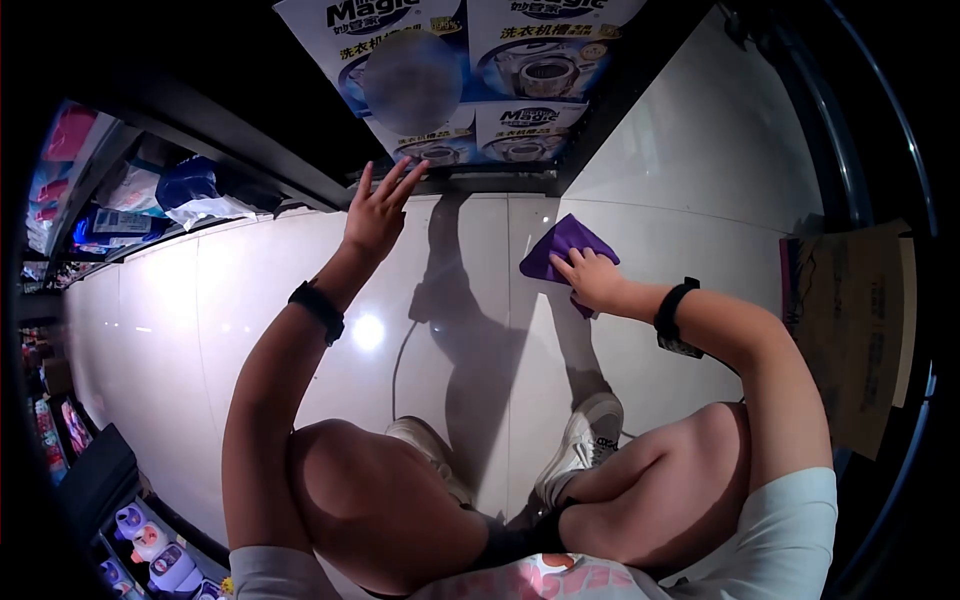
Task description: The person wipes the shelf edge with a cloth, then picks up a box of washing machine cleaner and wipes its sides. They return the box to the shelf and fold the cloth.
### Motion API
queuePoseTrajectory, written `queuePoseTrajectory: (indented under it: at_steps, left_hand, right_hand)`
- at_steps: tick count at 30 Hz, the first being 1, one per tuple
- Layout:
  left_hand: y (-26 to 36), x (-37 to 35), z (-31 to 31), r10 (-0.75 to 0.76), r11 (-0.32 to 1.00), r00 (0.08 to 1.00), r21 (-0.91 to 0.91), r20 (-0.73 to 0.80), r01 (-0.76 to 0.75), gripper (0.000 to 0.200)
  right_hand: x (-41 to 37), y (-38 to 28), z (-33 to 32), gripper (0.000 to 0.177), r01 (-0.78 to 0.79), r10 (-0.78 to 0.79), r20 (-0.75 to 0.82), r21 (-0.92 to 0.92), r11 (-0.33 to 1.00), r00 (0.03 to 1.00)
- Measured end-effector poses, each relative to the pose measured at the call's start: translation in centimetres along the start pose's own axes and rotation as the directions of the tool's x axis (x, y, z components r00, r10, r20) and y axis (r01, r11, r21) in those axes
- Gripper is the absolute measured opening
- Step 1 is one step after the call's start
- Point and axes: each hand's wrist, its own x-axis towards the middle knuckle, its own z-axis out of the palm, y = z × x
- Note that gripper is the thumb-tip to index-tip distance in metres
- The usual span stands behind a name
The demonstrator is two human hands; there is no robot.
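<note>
My right hand point(592, 278) rests on a purple cloth point(572, 246), its fingers pressed on the fabric against the pale tiled floor. The cloth is folded and crumpled, with one corner pointing up and another hanging out below the hand. My left hand point(378, 215) has its fingers spread, near the lower edge of the dark shelf point(480, 184), and holds nothing. Just beyond those fingertips are blue and white printed boxes point(530, 128). Whether the fingertips touch the shelf edge, I cannot tell.
Side shelves with packaged goods point(200, 190) run along the left. Several bottles point(172, 568) stand at the lower left. A cardboard box point(850, 330) is at the right. My shoes point(585, 445) are on the floor between the hands and my body.
</note>
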Motion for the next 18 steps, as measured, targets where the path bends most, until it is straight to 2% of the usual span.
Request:
queuePoseTrajectory:
  at_steps: [2, 4, 5, 6, 8, 9, 10, 12, 13, 16, 17, 18]
  left_hand:
    - [0.1, -0.1, 0.3, -0.006, 1.0, 1.0, 0.007, -0.016, 0.006, 0.062]
    - [0.2, 0.1, 0.4, -0.008, 1.0, 0.999, 0.017, -0.037, 0.008, 0.062]
    - [0.2, 0.1, 0.5, -0.009, 1.0, 1.0, 0.016, -0.013, 0.009, 0.059]
    - [0.1, 0.1, 0.4, -0.011, 1.0, 1.0, 0.017, 0.014, 0.011, 0.056]
    - [0.0, 0.1, 0.2, -0.007, 0.999, 0.999, 0.032, 0.047, 0.005, 0.058]
    - [-0.1, 0.1, 0.2, 0.001, 0.995, 0.999, 0.096, 0.048, -0.006, 0.058]
    - [-0.2, 0.2, 0.2, 0.008, 0.987, 0.999, 0.16, 0.045, -0.016, 0.059]
    - [-0.4, 0.3, -0.1, 0.016, 0.981, 0.997, 0.191, 0.078, -0.031, 0.06]
    - [-0.5, 0.3, -0.2, 0.019, 0.974, 0.994, 0.221, 0.109, -0.043, 0.06]
    - [-0.9, 0.1, -0.1, 0.067, 0.972, 0.997, 0.223, 0.031, -0.072, 0.066]
    - [-1.0, 0.0, 0.0, 0.063, 0.972, 0.998, 0.223, 0.031, -0.069, 0.066]
    - [-1.0, 0.1, 0.0, 0.067, 0.961, 0.997, 0.266, 0.042, -0.076, 0.066]
  right_hand:
    - [0.8, 0.5, 0.5, 0.065, 0.003, -0.002, -0.02, 0.04, 0.999, 1.0]
    - [1.6, 0.9, 0.7, 0.061, 0.03, -0.014, -0.095, 0.174, 0.984, 0.995]
    - [1.9, 0.9, 0.9, 0.05, 0.051, -0.023, -0.135, 0.201, 0.978, 0.991]
    - [2.3, 1.1, 0.6, 0.05, 0.048, -0.02, -0.135, 0.205, 0.978, 0.991]
    - [3.2, 1.4, -0.2, 0.041, 0.198, -0.17, -0.11, 0.358, 0.912, 0.979]
    - [3.8, 1.1, -0.8, 0.036, 0.154, -0.127, -0.088, 0.487, 0.86, 0.988]
    - [4.1, 0.8, -1.3, 0.036, 0.154, -0.126, -0.09, 0.489, 0.859, 0.988]
    - [4.6, 0.2, -2.5, 0.038, 0.286, -0.094, -0.312, 0.654, 0.7, 0.945]
    - [4.6, -0.2, -3.6, 0.035, 0.271, -0.034, -0.328, 0.711, 0.649, 0.944]
    - [5.8, -0.2, -4.9, 0.032, 0.193, 0.016, -0.213, 0.912, 0.362, 0.977]
    - [6.0, -0.1, -5.4, 0.032, 0.195, 0.013, -0.214, 0.91, 0.365, 0.977]
    - [6.0, 0.1, -5.8, 0.032, 0.176, 0.074, -0.213, 0.923, 0.342, 0.974]
